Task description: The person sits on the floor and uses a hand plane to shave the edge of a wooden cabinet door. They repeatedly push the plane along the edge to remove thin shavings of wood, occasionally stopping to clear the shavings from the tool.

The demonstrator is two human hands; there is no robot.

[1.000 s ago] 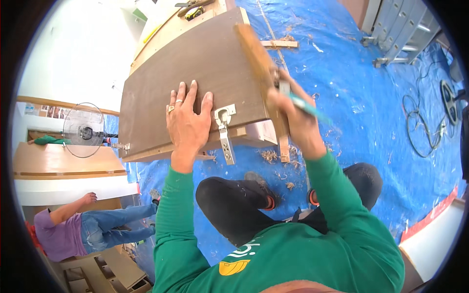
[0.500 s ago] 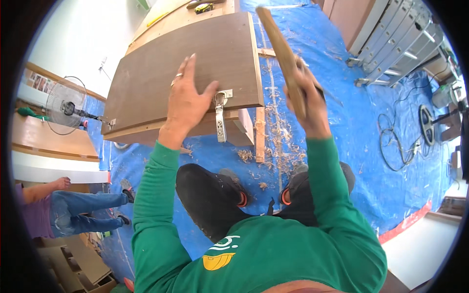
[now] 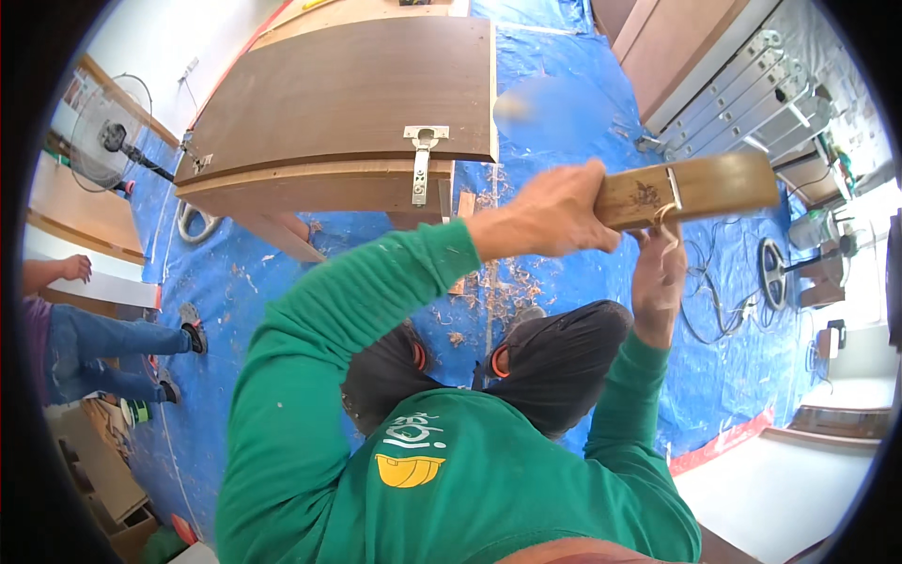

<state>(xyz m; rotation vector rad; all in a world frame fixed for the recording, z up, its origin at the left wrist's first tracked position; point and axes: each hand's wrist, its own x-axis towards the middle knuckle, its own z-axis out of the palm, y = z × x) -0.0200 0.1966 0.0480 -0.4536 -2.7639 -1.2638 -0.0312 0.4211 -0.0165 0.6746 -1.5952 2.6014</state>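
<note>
Plane [image 3: 714,188] is up off the work, out to the person's right, sole turned toward the face. Left hand [image 3: 554,211] has its fingers clamped on the near end of it. Right hand [image 3: 658,277] sits under the slot [image 3: 674,188], blurred, close by a pale curl [image 3: 669,216] hanging there; cannot tell whether its fingers are pinched together or apart.

Risks, as I judge them: a nicked fingertip, if the right hand slips along the slot where the cutting edge should sit. A drop, if the left grip loosens, since it has one end only and the far end juts out unsupported. A choked slot, if part of the curl stays wedged.

Surface: brown panel [image 3: 348,89], pale along its right edge, lies on a wooden box [image 3: 310,193], no hand on it. One hinge [image 3: 423,155] overhangs the near edge; that arm could snag a sleeve leaning across. Pale table [image 3: 366,11] behind.

Room: blue sheet [image 3: 583,291] over the floor, shavings [image 3: 507,291] scattered before the feet; loose footing, possibly. Fan [image 3: 108,136] at left, co-worker [image 3: 108,348] in jeans below it. Ladder [image 3: 742,99] at right, cord [image 3: 700,305] looped on the sheet: a trip hazard for anyone passing.
</note>
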